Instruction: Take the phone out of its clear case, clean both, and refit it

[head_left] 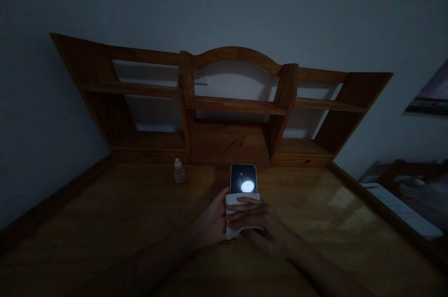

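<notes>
A smartphone point(237, 177) with a dark glossy screen and a bright white oval on it stands out above the desk. Its lower part is hidden under a white cloth point(231, 200). My left hand point(214, 217) grips the phone along its left side. Over the front lies my right hand point(261, 222), its fingers pressing the cloth against the phone. A small white bottle point(179, 173) with a pale cap stands upright on the desk, to the left of my hands and apart from them.
The wooden desk point(140, 208) has a raised edge on both sides. A wooden shelf unit point(238, 106) spans its back against the wall. A power socket point(198, 74) shows through the shelf. White sheets point(402, 208) lie beyond the right edge. The room is dim.
</notes>
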Motion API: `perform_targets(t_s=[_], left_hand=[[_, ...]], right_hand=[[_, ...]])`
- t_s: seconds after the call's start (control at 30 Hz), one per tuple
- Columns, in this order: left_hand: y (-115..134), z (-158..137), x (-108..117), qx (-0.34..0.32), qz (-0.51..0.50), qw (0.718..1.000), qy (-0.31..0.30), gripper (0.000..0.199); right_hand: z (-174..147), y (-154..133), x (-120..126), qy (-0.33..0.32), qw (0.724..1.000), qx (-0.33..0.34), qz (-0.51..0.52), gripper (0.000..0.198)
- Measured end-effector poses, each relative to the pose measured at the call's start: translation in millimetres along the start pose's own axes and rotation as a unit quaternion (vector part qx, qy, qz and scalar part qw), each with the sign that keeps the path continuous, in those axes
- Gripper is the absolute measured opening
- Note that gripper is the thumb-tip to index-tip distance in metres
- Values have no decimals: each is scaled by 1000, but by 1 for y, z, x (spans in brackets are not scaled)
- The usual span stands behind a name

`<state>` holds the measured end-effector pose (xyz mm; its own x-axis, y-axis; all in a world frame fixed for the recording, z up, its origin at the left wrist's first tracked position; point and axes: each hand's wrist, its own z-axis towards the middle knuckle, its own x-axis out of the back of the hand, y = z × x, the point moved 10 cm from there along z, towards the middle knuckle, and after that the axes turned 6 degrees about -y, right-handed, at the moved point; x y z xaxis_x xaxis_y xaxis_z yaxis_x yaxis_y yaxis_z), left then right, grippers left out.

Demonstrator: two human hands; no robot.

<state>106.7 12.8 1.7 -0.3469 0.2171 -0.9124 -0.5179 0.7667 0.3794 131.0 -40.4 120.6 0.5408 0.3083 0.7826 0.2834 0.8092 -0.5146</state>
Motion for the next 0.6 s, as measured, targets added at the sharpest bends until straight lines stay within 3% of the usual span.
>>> perform_targets(t_s=[0.13,0.33,0.47,0.6], left_hand=[[-5,0,-12,15,-47,998,-35,41],[-6,-5,-23,23,36,996,-72,49],[-5,-7,-24,21,33,997,-64,46],[-2,-9,-36,7,13,995,-94,41]], right_hand=[[-2,2,4,21,999,4,39,36],[-2,1,11,51,994,9,91,28],[-4,4,11,65,991,9,114,30],[-8,8,14,87,992,8,93,28]])
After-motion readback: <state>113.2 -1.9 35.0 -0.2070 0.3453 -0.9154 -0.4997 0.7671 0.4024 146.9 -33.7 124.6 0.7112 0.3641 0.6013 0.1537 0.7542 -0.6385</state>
